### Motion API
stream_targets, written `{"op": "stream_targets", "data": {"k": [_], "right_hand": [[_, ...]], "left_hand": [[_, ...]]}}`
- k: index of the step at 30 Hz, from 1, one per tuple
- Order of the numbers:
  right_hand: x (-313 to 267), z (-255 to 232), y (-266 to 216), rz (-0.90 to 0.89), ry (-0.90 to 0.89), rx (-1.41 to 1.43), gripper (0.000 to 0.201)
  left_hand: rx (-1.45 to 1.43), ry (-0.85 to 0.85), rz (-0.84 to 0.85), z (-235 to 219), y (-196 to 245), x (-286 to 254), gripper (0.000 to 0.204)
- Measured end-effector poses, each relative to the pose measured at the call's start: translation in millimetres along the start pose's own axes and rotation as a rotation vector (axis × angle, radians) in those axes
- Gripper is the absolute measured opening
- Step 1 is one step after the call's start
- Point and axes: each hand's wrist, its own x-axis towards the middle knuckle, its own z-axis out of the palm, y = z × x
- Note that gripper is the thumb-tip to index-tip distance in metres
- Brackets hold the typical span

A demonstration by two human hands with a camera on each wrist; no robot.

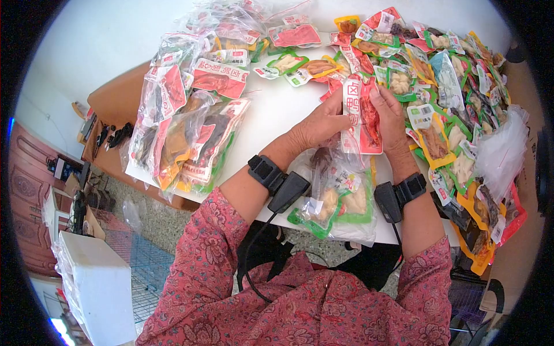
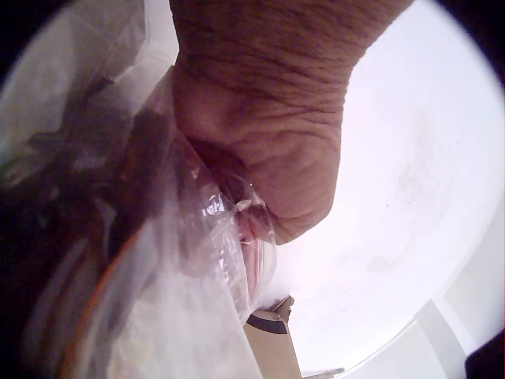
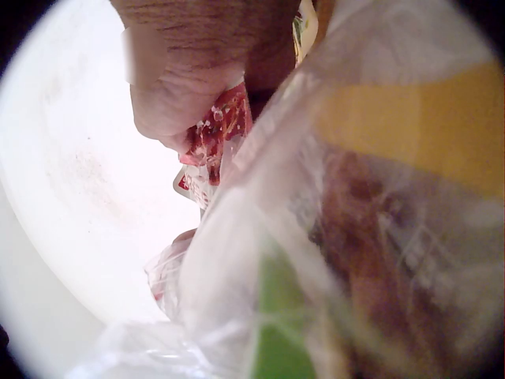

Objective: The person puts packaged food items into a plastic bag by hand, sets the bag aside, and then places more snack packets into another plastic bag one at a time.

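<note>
In the head view, a red-and-white vacuum packet (image 1: 362,115) with large red characters and reddish-brown meat stands upright between both hands. My right hand (image 1: 390,118) grips its right side; the right wrist view shows the red packet (image 3: 222,130) pinched under the fingers. A clear zip bag (image 1: 332,190) holding green-edged packets with pale contents lies in front of me. Its gathered top reaches my left hand (image 1: 320,126), whose curled fingers hold the clear plastic (image 2: 251,253) in the left wrist view. The left thumb is right at the packet's left edge.
Filled clear bags (image 1: 190,127) of packets line the left of the white table (image 1: 271,115). A large heap of loose packets (image 1: 450,75) covers the right side. A crumpled clear bag (image 1: 505,147) lies by the right edge, beside a cardboard box (image 1: 528,92).
</note>
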Motion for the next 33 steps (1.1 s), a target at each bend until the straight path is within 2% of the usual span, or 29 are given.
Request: {"op": "stream_targets", "data": {"k": [14, 19, 33], "right_hand": [[1.0, -2.0, 1.5, -0.033, 0.011, -0.036, 0.025], [-2.0, 4.1, -5.6, -0.032, 0.076, -0.042, 0.024], [1.7, -1.5, 1.1, -0.023, 0.034, -0.047, 0.025]], "left_hand": [[-0.011, -0.003, -0.022, 0.8, -1.3, 1.4, 0.078], [0.013, -0.002, -0.018, 0.0, -2.3, 1.4, 0.077], [0.051, -0.001, -0.025, -1.4, -2.8, 1.0, 0.074]]}}
